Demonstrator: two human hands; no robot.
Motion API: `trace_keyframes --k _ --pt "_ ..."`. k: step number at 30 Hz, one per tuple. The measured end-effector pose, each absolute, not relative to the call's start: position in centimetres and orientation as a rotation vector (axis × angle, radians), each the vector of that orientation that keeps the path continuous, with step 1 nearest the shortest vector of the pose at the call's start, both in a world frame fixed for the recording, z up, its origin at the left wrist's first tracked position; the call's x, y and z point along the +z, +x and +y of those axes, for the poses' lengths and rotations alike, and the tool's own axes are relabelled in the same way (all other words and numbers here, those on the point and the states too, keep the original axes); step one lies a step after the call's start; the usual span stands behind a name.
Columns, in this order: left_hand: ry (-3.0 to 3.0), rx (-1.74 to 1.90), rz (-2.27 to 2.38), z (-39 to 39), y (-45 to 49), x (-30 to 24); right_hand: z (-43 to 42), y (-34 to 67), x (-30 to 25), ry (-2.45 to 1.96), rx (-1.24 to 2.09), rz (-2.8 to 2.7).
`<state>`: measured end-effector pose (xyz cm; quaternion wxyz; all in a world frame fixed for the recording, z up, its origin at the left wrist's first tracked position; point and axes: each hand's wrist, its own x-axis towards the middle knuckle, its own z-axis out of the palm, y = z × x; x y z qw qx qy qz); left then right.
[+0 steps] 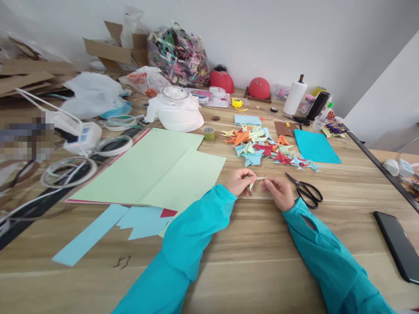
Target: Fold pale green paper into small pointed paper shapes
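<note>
- The left hand (238, 181) and right hand (279, 192) meet over the wooden surface (262, 253), each pinching one end of a small pale green folded paper (257, 181).
- The left grip is clenched on the paper's left part, fingertips together; the right grip is pinched on its thin right tip.
- The paper sits between the hands, just above the surface, near the front edge of a heap of folded paper shapes (262, 148).
- Black scissors (306, 190) lie just right of the right hand, blades pointing toward the paper.
- Large pale green sheets (153, 170) lie to the left; light blue scraps (131, 222) lie in front of them.
- A teal sheet (316, 147) lies behind the scissors, a green thread spool (208, 133) behind the sheets.
- A dark phone (397, 244) lies at the right edge.
- A paper towel roll (294, 97) stands at the back.
- No writing or brand can be read; labels are too small or blurred.
</note>
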<state>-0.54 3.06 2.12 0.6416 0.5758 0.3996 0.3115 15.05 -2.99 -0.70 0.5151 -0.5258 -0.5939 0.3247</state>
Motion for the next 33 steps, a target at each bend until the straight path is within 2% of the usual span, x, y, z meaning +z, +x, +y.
trace_keyframes --k 10,17,33 --pt "1.212 0.547 0.802 2.8 0.2 1.1 -2.9 15.3 -0.8 -1.236 0.890 -1.408" --pt "1.293 0.660 0.824 2.2 0.6 1.0 -2.9 15.4 -0.7 -1.193 0.957 -1.367" --pt "1.351 0.607 0.877 1.9 0.9 0.5 -2.8 15.4 -0.7 -1.280 0.897 -1.413"
